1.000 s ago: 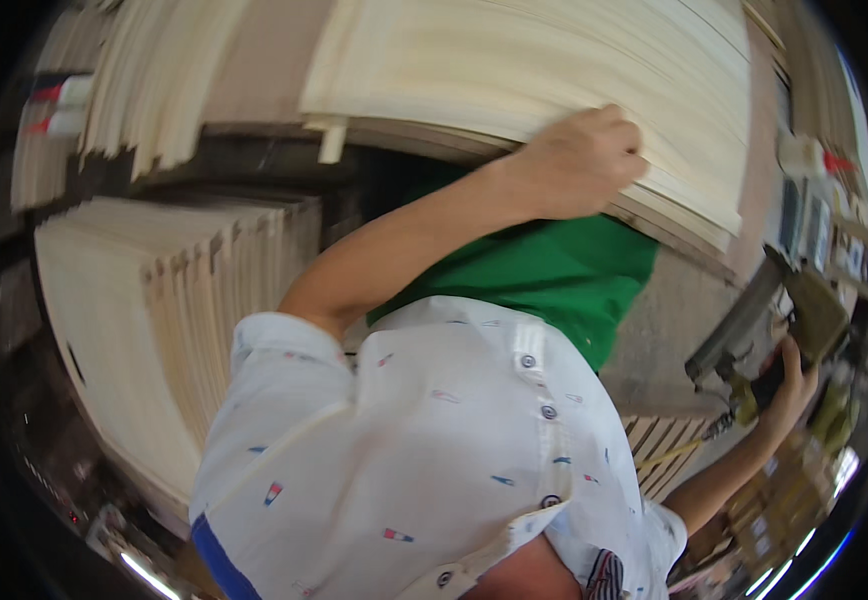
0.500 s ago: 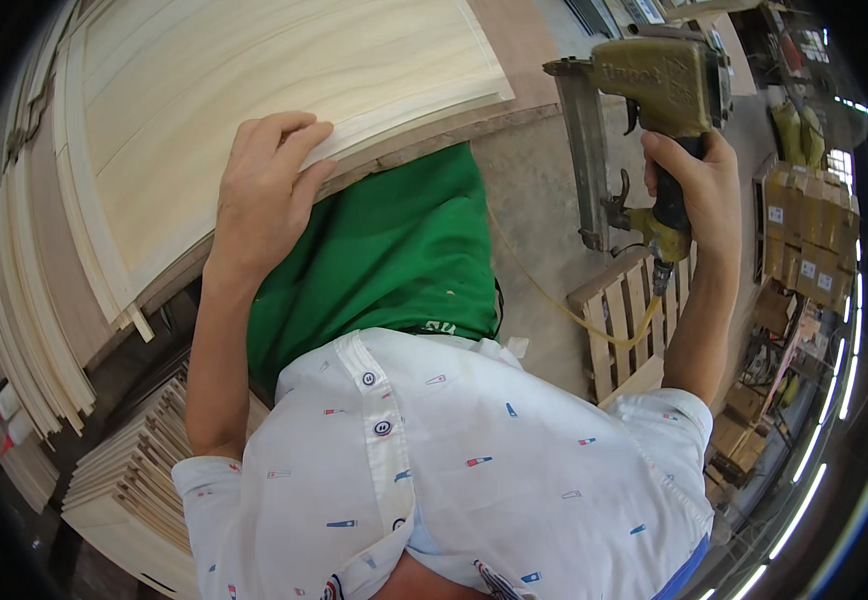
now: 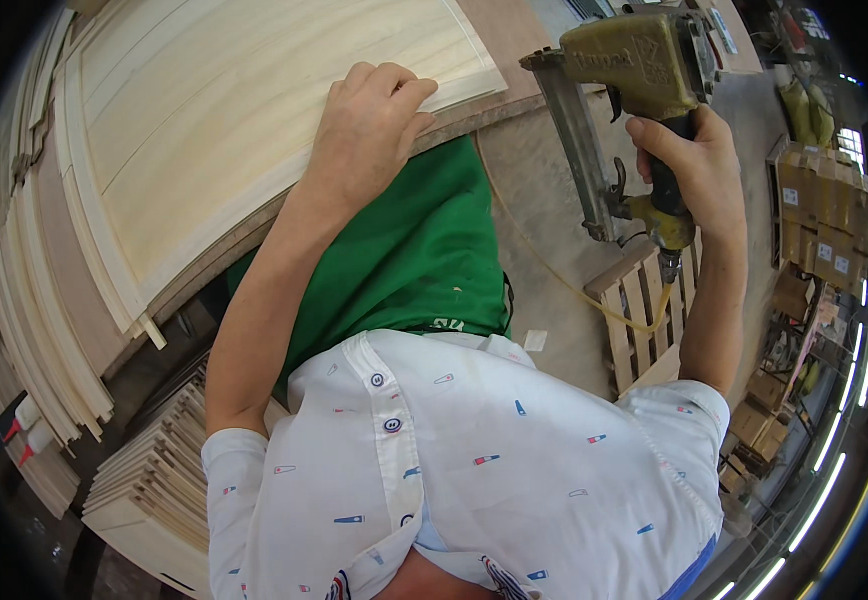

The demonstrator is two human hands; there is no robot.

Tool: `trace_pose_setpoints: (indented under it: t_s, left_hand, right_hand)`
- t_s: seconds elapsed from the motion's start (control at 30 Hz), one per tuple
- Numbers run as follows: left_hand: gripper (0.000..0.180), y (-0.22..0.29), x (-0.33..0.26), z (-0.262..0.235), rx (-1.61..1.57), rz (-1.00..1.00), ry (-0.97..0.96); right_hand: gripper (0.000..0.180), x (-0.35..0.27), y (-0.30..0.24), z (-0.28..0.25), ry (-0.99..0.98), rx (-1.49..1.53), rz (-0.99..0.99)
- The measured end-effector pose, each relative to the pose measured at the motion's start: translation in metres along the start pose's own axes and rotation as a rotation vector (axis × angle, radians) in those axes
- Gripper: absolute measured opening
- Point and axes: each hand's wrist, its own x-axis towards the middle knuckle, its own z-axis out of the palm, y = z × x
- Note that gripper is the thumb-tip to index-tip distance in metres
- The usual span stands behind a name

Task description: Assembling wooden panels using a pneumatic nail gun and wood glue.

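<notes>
Along the near edge of a pale wooden panel [image 3: 204, 120], a thin wood strip [image 3: 472, 86] runs to the panel's right corner. My left hand [image 3: 366, 135] lies over that edge, fingers bent and thumb in front, pinching the strip. What the fingertips touch is partly hidden. My right hand [image 3: 702, 170] wraps round the dark grip of a gold-coloured air nailer [image 3: 634, 62], raised to the right of the panel. Its long magazine slants downward, and a yellow air hose [image 3: 666, 298] hangs from the handle's lower end.
Loose wood strips [image 3: 39, 290] lie left of the panel. Stacked wooden frames [image 3: 159, 470] stand at lower left, near two white bottles with red tips [image 3: 26, 412]. Right of me are a slatted pallet [image 3: 644, 310] on the floor and cardboard boxes [image 3: 819, 210].
My left hand has slid to the right along the panel's near edge. The air nailer in my right hand has shifted slightly up and left.
</notes>
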Motion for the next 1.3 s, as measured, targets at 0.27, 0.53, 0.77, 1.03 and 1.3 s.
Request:
trace_pose_setpoints:
  t_s: [0.27,0.53,0.77,1.03,1.3]
  left_hand:
    - [0.026,-0.002,-0.002,0.001,0.034,0.034,-0.010]
    - [0.025,-0.002,0.000,0.000,0.001,0.011,-0.027]
    - [0.024,-0.002,0.001,0.006,-0.029,0.025,-0.002]
    - [0.024,-0.015,-0.010,0.002,0.026,-0.039,-0.025]
    - [0.047,-0.014,-0.089,-0.091,0.161,-0.201,0.163]
  right_hand:
    - [0.028,0.001,-0.008,0.002,-0.060,-0.076,0.003]
    - [0.028,0.006,-0.024,0.011,-0.138,-0.172,-0.047]
    - [0.026,0.012,-0.028,0.016,-0.175,-0.286,-0.045]
    - [0.028,0.007,-0.044,0.019,-0.149,-0.246,-0.059]
    - [0.018,-0.018,-0.039,0.019,-0.119,-0.091,-0.132]
